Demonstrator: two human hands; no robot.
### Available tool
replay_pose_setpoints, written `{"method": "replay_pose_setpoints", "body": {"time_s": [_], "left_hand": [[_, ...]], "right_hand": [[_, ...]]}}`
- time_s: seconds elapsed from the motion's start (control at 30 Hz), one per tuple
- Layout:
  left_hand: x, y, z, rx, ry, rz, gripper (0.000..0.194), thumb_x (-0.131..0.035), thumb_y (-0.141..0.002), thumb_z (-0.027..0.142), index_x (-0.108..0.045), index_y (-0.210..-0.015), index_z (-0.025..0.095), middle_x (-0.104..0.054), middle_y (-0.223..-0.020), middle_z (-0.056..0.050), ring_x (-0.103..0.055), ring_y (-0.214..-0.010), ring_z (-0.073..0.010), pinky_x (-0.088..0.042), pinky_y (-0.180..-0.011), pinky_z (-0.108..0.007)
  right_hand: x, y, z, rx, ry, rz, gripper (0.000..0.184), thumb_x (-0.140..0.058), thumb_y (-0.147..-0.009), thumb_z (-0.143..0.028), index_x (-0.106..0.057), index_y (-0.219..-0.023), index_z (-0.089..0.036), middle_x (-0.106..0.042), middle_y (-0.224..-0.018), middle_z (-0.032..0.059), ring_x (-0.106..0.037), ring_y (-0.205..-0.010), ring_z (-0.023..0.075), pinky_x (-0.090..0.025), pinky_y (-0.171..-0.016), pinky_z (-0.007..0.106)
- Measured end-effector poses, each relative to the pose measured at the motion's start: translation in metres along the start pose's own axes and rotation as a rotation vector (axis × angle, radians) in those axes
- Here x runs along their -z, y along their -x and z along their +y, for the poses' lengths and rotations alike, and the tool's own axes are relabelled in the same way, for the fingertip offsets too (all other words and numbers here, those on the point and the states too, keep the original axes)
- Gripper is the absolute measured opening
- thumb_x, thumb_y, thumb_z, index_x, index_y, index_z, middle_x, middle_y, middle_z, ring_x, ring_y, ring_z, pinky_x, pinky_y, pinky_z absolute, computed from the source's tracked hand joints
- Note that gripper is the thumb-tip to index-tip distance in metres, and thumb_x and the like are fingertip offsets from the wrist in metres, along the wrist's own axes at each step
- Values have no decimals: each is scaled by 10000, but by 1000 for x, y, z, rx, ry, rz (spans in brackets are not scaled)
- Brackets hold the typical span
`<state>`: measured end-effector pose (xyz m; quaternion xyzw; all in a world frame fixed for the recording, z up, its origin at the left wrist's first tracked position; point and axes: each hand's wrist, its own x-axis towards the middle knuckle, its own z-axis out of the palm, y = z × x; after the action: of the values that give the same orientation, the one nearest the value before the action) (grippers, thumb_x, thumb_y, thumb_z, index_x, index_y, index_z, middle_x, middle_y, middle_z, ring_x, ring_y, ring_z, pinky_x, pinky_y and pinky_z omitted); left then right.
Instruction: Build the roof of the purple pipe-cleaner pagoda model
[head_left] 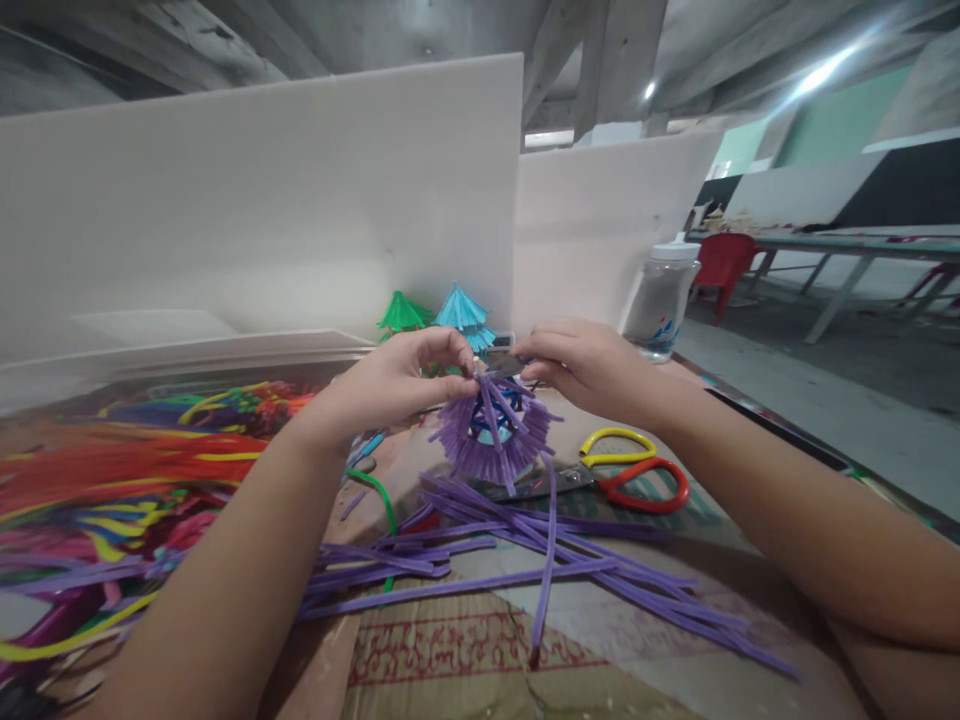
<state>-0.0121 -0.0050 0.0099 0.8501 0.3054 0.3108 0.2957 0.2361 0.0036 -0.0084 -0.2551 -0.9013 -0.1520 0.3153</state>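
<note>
Left hand [424, 375] pinching the tip of a purple, fuzzy-stemmed cone [491, 440], mid-view.
At its one o'clock, the right hand [581, 362] has fingers closed on a small dark tool [504, 367]; red-and-yellow-handled scissors [634, 470] lie toward four.

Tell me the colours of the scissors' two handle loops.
One loop yellow, the other red; best seen in the head view.
</note>
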Motion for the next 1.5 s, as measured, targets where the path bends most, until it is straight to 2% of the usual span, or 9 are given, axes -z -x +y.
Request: {"method": "replay_pose_setpoints", "body": {"time_s": [0.33,0.53,0.7,0.77,0.9,1.03,1.23,1.37,1.5], "left_hand": [[-1,1,1,15,32,7,136,-670,-829,269,-589,-859,163,-657,-907,-25,-578,-729,-101,-447,-624,-215],[-1,1,1,52,22,7,151,-674,-823,285,-592,-873,168,-640,-867,-12,-560,-659,-92,-437,-575,-211],[-1,0,1,11,6,9,122,-670,-826,258,-599,-868,168,-656,-888,-15,-593,-739,-107,-466,-644,-221],[-1,0,2,12,1,12,113,-664,-829,253,-599,-868,168,-654,-882,-15,-599,-759,-112,-470,-655,-221],[-1,1,3,24,-8,17,119,-673,-822,254,-590,-863,178,-648,-869,-6,-603,-774,-115,-471,-656,-219],[-1,1,4,44,-26,19,118,-670,-822,253,-589,-868,181,-653,-870,-6,-607,-771,-118,-470,-646,-219],[-2,1,5,34,-20,21,120,-660,-824,260,-582,-844,172,-659,-881,-11,-598,-730,-106,-469,-624,-211],[-3,2,7,54,-34,31,123,-659,-821,257,-588,-867,168,-653,-854,-12,-609,-753,-117,-463,-599,-199],[-4,2,8,40,-39,24,107,-654,-828,244,-593,-870,167,-645,-838,-10,-599,-752,-115,-457,-596,-199]], "right_hand": [[3,0,-2,-4,29,16,235,-462,-975,-268,-654,-1028,-143,-677,-854,85,-575,-799,189,-394,-707,301],[5,1,-5,27,21,76,333,-516,-957,-445,-653,-1095,-175,-667,-854,59,-564,-746,170,-358,-663,282],[4,1,-12,-32,127,46,267,-428,-988,-275,-666,-929,-170,-673,-804,50,-577,-735,164,-335,-631,281],[5,1,-15,-43,127,25,320,-409,-1004,-339,-678,-956,-172,-679,-830,53,-587,-726,163,-334,-613,277],[7,2,-19,-35,92,-1,451,-378,-996,-519,-627,-1177,-190,-674,-979,71,-599,-740,161,-351,-603,271],[6,3,-18,-36,155,31,380,-383,-1009,-450,-600,-1192,-197,-681,-987,66,-594,-729,160,-327,-581,268],[3,1,-13,30,258,86,317,-390,-1019,-324,-660,-1058,-163,-687,-810,58,-571,-691,171,-290,-590,291],[2,-3,-13,109,279,82,293,-431,-1004,-308,-673,-1013,-143,-666,-794,72,-550,-722,180,-311,-642,301],[0,-4,-11,113,255,98,286,-439,-1002,-290,-679,-953,-142,-655,-766,63,-542,-722,175,-312,-653,301]]}}
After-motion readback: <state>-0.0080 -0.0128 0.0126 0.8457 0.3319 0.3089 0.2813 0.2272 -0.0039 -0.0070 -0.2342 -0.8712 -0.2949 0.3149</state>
